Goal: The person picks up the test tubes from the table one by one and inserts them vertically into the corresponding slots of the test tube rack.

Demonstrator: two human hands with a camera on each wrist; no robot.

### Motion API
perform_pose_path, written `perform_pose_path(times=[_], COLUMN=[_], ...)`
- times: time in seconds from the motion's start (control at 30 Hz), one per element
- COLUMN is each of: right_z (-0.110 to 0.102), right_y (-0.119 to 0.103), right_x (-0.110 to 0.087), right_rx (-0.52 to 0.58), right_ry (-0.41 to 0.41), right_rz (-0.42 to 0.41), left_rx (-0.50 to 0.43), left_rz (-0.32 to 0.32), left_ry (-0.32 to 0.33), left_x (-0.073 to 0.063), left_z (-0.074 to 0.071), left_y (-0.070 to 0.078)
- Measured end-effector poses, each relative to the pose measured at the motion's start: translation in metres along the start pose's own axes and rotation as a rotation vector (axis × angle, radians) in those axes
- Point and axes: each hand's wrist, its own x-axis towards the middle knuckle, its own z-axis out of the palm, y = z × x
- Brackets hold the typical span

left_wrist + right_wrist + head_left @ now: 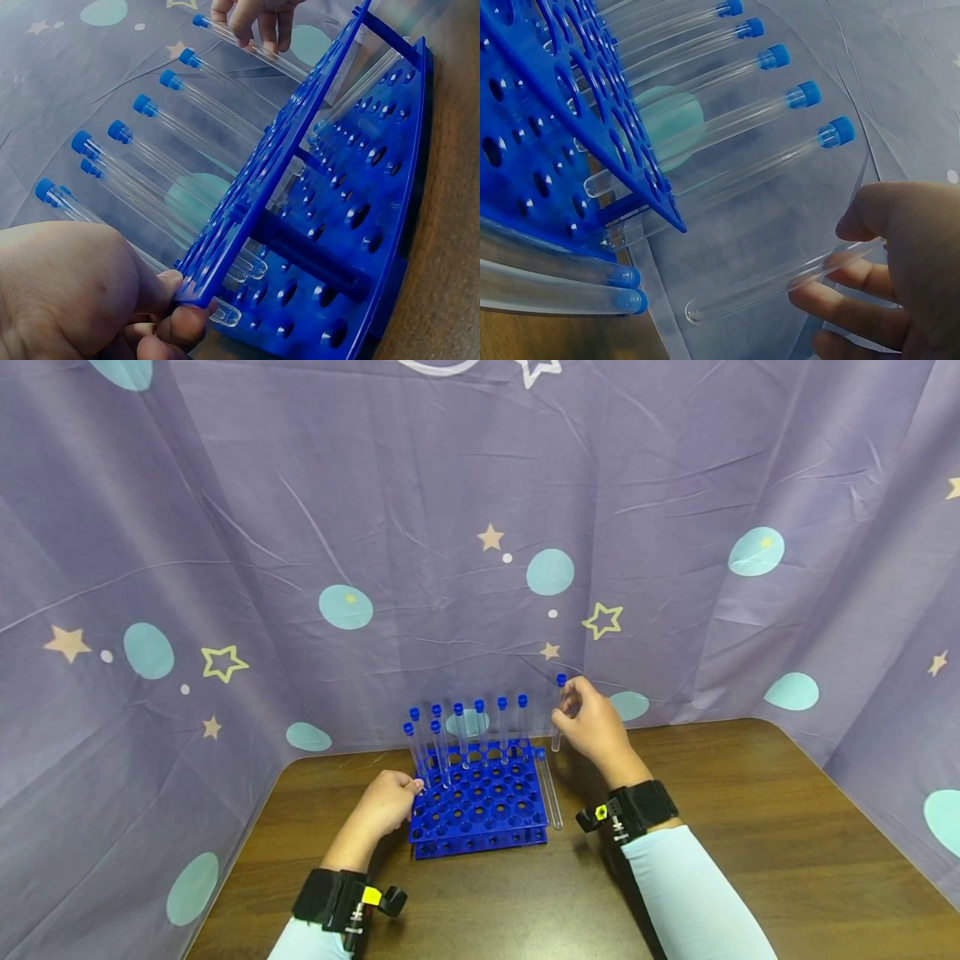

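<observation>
A blue test tube rack (480, 829) stands on the table, with several clear, blue-capped test tubes (217, 90) upright in its back row and left end. My left hand (390, 802) grips the rack's left end; in the left wrist view, thumb and fingers pinch the edge of its upper plate. Right of the rack, my right hand (592, 722) holds another capped test tube (742, 300) upright between thumb and fingers. This tube is apart from the rack, its rounded bottom free. The hand hides its cap in the right wrist view.
Two capped test tubes (555, 285) lie side by side on the wooden table (480, 910), close along the rack's right side. A purple curtain (450, 635) with stars and teal spots hangs right behind the rack and around the table.
</observation>
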Motion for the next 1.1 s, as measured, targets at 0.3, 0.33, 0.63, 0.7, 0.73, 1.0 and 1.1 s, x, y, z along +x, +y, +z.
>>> perform_pose_path(times=[0.3,0.33,0.63,0.7,0.73,1.0,1.1], right_z=[-0.002,-0.002,-0.007,-0.008,-0.009,-0.016,-0.018], right_y=[-0.002,-0.002,-0.008,-0.011,-0.013,-0.031,-0.038], right_x=[0.0,0.001,-0.001,0.0,0.0,0.0,-0.002], right_rx=[-0.015,-0.015,0.015,0.028,0.035,0.108,0.131], right_ry=[0.046,0.05,0.079,0.089,0.093,0.142,0.159], right_rz=[-0.022,-0.026,-0.066,-0.079,-0.087,-0.16,-0.192], left_rx=[-0.002,-0.001,0.003,0.002,0.003,0.007,0.007], left_rz=[-0.012,-0.01,-0.011,-0.014,-0.015,-0.006,-0.002], left_ry=[-0.005,-0.004,-0.01,-0.012,-0.011,-0.006,-0.005], left_x=[0.001,0.001,0.001,0.002,0.002,0.002,0.001], left_z=[-0.001,-0.001,0.0,0.0,-0.001,-0.001,-0.001], left_y=[0.001,0.0,0.001,0.0,0.0,-0.001,0.0])
